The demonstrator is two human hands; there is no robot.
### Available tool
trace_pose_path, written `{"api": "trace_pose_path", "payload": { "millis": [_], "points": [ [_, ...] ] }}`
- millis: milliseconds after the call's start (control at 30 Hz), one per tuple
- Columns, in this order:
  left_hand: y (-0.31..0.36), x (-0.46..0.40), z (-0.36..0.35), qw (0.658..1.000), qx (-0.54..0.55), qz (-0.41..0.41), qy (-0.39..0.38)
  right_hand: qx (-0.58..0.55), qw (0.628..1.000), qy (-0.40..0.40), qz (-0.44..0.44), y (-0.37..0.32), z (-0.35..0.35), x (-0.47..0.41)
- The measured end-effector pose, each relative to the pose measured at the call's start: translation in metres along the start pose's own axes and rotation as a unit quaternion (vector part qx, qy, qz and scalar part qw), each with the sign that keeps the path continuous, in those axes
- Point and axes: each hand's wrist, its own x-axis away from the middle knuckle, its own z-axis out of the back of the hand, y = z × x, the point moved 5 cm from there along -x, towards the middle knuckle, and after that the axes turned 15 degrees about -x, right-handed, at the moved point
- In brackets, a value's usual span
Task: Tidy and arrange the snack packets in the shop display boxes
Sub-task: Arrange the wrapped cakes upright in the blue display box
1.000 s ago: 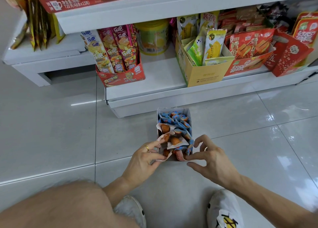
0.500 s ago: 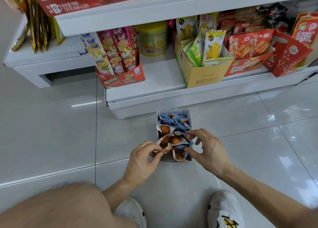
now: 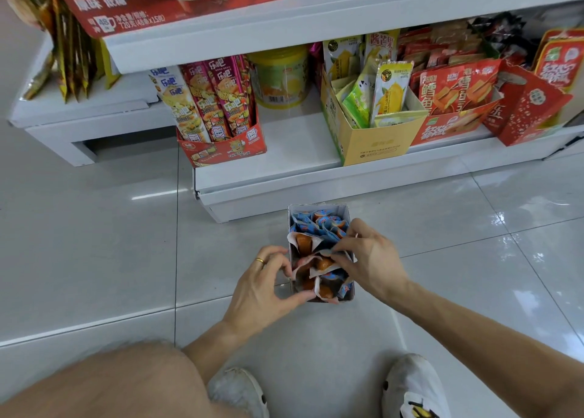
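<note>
1. My right hand (image 3: 371, 259) is over the small white cardboard display box (image 3: 344, 210), fingers curled, pinching the white edge of one of the blue-and-white snack packets with orange contents (image 3: 319, 264) near the box's mid.
2. My left hand (image 3: 264, 286), gold ring on one finger, sits at the box's near-left corner; thumb and fingertips curled in, touching the packets at the left wall. Can't tell if it truly grips one.
3. Box stands on the pale glossy tiled floor (image 3: 94, 244), just in front of the white bottom shelf (image 3: 300, 171), packets packed inside, far ones upright, near ones askew.
4. On the shelf: red box of tall stick packs (image 3: 221, 146) at left, yellow tub (image 3: 279, 79) behind, yellow carton of mango packets (image 3: 376, 139), red boxes to the right.
5. My knee & white shoes (image 3: 414, 386) at bottom.
</note>
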Motion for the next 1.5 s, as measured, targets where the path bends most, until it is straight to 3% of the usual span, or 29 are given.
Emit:
{"api": "trace_pose_path", "payload": {
  "millis": [167, 267, 367, 500, 667, 900, 1033, 1167, 1367, 1500],
  "points": [
    [0.006, -0.021, 0.024, 0.995, 0.050, 0.032, 0.077, -0.160, 0.985, 0.066, -0.027, -0.008, 0.032, -0.003],
    [0.017, -0.043, 0.028, 0.995, 0.082, 0.012, 0.047, -0.207, 0.976, 0.067, -0.003, -0.026, 0.047, -0.007],
    [0.027, -0.060, 0.026, 0.997, 0.056, -0.033, 0.029, -0.196, 0.979, 0.048, -0.002, -0.030, 0.046, -0.013],
    [0.012, -0.059, 0.021, 0.998, -0.017, -0.025, 0.055, -0.117, 0.991, 0.056, -0.025, -0.014, 0.044, -0.015],
    [0.004, -0.055, 0.009, 0.992, -0.101, -0.071, 0.019, -0.005, 0.997, 0.038, -0.062, -0.001, 0.026, -0.004],
    [0.007, -0.050, 0.011, 0.996, -0.081, -0.044, 0.008, 0.065, 0.996, 0.026, -0.051, -0.003, 0.001, -0.018],
    [0.011, -0.057, 0.008, 0.989, -0.131, -0.072, -0.004, 0.035, 0.996, 0.026, -0.079, 0.001, 0.007, -0.021],
    [0.016, -0.057, 0.007, 0.979, -0.168, -0.111, -0.019, -0.074, 0.983, 0.069, -0.156, 0.012, 0.018, -0.012],
    [0.015, -0.051, 0.014, 0.984, -0.155, -0.089, -0.019, -0.212, 0.946, 0.098, -0.226, 0.020, 0.044, 0.003],
    [0.019, -0.042, 0.015, 0.981, -0.143, -0.129, -0.011, -0.165, 0.961, 0.040, -0.220, 0.012, 0.047, 0.017]
  ]
}}
